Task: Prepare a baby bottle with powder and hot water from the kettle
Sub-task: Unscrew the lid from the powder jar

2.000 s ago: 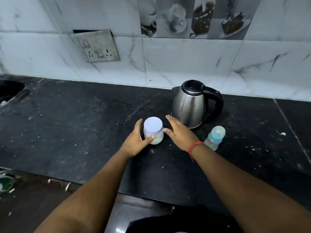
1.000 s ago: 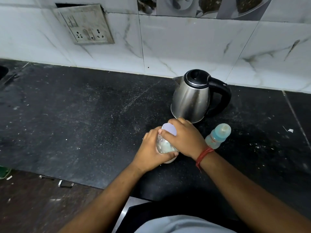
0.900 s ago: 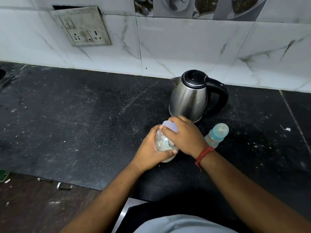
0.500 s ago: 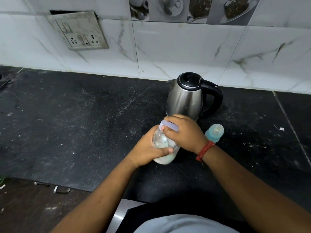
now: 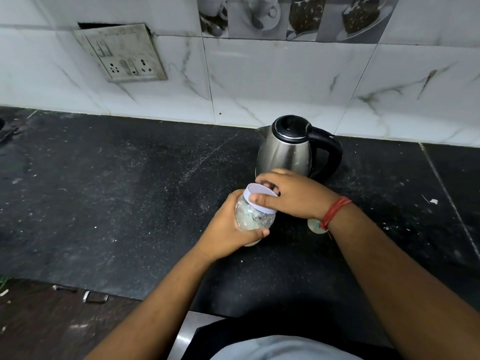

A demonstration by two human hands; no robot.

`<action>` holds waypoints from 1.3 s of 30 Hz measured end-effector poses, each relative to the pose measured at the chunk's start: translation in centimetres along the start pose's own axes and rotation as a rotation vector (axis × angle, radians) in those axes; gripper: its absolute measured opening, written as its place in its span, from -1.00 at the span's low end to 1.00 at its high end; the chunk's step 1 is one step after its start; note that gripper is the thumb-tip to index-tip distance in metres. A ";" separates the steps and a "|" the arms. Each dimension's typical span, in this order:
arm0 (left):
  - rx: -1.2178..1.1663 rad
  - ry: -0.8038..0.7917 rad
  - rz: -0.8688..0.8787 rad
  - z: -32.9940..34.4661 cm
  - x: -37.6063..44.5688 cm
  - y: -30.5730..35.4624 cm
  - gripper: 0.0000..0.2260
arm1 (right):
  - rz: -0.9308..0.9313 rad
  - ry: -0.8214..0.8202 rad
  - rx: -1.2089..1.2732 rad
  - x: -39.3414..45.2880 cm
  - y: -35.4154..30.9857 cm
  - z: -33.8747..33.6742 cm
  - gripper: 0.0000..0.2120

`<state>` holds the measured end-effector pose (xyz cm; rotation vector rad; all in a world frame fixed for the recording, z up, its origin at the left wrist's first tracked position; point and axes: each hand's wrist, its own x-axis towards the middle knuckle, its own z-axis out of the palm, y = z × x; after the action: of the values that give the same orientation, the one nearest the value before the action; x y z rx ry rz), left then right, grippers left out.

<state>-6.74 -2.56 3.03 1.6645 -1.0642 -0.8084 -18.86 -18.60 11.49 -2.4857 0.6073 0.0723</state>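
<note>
My left hand [image 5: 228, 229] grips the clear powder jar [image 5: 253, 215], lifted and tilted above the black counter [image 5: 130, 203]. My right hand [image 5: 291, 194] clasps the jar's pale lilac lid [image 5: 259, 198], fingers wrapped around its rim. Whether the lid is loose I cannot tell. Just behind stands the steel kettle [image 5: 285, 149] with black lid and handle, spout to the left. Only the bottom of the baby bottle [image 5: 314, 225] shows; my right wrist hides the rest.
A white marble-tiled wall [image 5: 259, 81] closes off the counter's back, with a socket plate [image 5: 122, 54] at upper left. The counter's front edge [image 5: 104, 294] drops to a dark floor at lower left. White specks and powder dust lie across the counter.
Both hands closed on the jar and lifted it off the counter, tilting it. My right hand has shifted around the lid, and my wrist now covers most of the baby bottle.
</note>
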 end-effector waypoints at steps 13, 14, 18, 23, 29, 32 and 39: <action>-0.052 -0.023 -0.037 -0.7 -0.5 -0.5 -0.24 | -0.043 -0.011 0.275 -0.6 1.1 0.8 -0.33; -0.023 -0.013 -0.027 -0.7 -0.5 -0.3 -0.25 | -0.013 -0.003 0.220 -0.6 0.8 0.9 -0.31; 0.035 0.008 0.019 -0.5 -0.4 0.0 -0.25 | 0.014 -0.015 0.064 -0.6 0.0 1.5 -0.31; 0.033 -0.031 0.005 -0.8 -0.6 -0.2 -0.22 | -0.059 -0.098 0.266 -1.4 -0.1 1.1 -0.28; 0.050 -0.016 0.026 -1.0 -0.7 0.0 -0.24 | 0.000 -0.013 0.201 -1.4 -1.0 0.8 -0.18; 0.054 -0.013 0.036 -0.8 -0.7 0.0 -0.23 | 0.087 -0.031 -0.007 -1.2 -1.3 1.1 -0.15; 0.056 -0.016 0.034 -0.6 -0.8 -0.2 -0.24 | 0.041 -0.084 0.102 -1.4 -1.4 1.2 -0.25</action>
<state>-6.51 -1.54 2.99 1.6850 -1.1325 -0.7770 -19.37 -16.38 11.49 -2.3597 0.6109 0.1572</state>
